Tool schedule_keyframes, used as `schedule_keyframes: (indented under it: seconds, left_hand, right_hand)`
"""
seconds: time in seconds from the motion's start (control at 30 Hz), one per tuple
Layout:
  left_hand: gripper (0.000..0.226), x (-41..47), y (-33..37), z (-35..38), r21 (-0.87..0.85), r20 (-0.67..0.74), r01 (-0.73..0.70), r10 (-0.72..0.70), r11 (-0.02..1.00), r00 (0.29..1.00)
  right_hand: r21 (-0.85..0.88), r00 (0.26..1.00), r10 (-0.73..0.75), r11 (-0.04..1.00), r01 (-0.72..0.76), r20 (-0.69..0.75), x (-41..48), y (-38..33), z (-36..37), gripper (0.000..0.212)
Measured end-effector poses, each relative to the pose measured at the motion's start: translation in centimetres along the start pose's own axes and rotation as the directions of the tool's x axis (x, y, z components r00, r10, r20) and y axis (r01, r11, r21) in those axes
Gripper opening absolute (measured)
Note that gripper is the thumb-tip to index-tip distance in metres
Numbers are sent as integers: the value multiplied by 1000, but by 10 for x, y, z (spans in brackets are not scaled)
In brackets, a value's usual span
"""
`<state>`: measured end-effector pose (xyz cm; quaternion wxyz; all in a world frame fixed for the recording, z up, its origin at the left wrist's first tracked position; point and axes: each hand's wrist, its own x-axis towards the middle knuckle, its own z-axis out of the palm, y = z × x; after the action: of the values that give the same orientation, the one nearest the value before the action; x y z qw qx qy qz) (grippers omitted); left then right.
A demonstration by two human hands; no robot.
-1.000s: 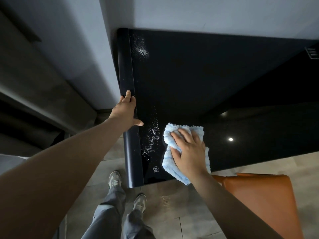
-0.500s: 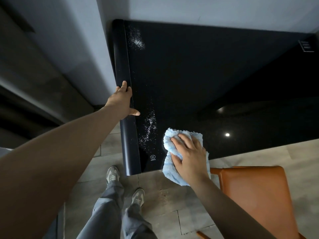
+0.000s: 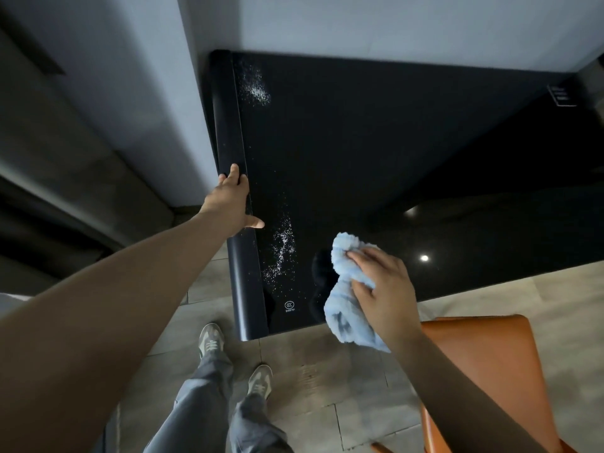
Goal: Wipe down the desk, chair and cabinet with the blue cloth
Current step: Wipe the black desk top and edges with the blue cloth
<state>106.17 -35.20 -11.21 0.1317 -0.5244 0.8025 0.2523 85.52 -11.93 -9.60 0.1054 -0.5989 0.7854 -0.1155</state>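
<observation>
Blue cloth [image 3: 346, 289] is bunched in my right hand [image 3: 382, 289], fingers curled round it, at the near edge of the black counter [image 3: 392, 142], beside the orange chair [image 3: 483, 361]. White specks [image 3: 282, 250] lie left of it. Farther out, my left hand [image 3: 233, 204] rests flat on the counter's rounded side, arm stretched, thumb out.

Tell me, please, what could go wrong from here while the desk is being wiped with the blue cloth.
1. The white specks lie close to the near edge of the desk. A sweep of the blue cloth towards it might drop them on the floor.
2. The far speck patch by the back corner could be missed.
3. The right hand grips the cloth bunched, so it may wipe only a narrow strip.
</observation>
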Motion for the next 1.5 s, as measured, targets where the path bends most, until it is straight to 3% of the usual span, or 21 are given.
schedule_keyframes:
  seconds: [0.1, 0.37, 0.63, 0.77, 0.93, 1.2, 1.5]
  left_hand:
    - [110, 0, -1, 1, -8, 16, -3, 3, 1000, 1000]
    - [106, 0, -9, -1, -17, -5, -52, 52, 999, 999]
    - [60, 6, -20, -17, -218, -133, -78, 50, 973, 990]
    - [64, 17, -26, -25, -266, -166, -80, 36, 961, 985]
    - [65, 44, -36, -38, -308, -210, -35, -32, 951, 977]
    - [70, 89, -30, -50, -439, -245, -11, -108, 898, 963]
    - [65, 109, -30, -33, -357, -351, -14, -120, 934, 929]
  right_hand:
    - [20, 999, 30, 999, -29, -36, 34, -14, -11, 41]
    - [23, 994, 0, 1000, 2, -106, 131, -45, -39, 48]
    - [31, 985, -6, 999, 12, -170, 203, -72, -50, 42]
    - [55, 986, -42, 997, 51, -160, 238, -76, -46, 51]
    - [100, 980, -75, 990, 94, -184, 295, -87, -41, 41]
    - [99, 977, -179, 977, 190, -112, 402, -84, -15, 40]
    - [63, 957, -286, 957, 282, 57, 482, -90, 15, 46]
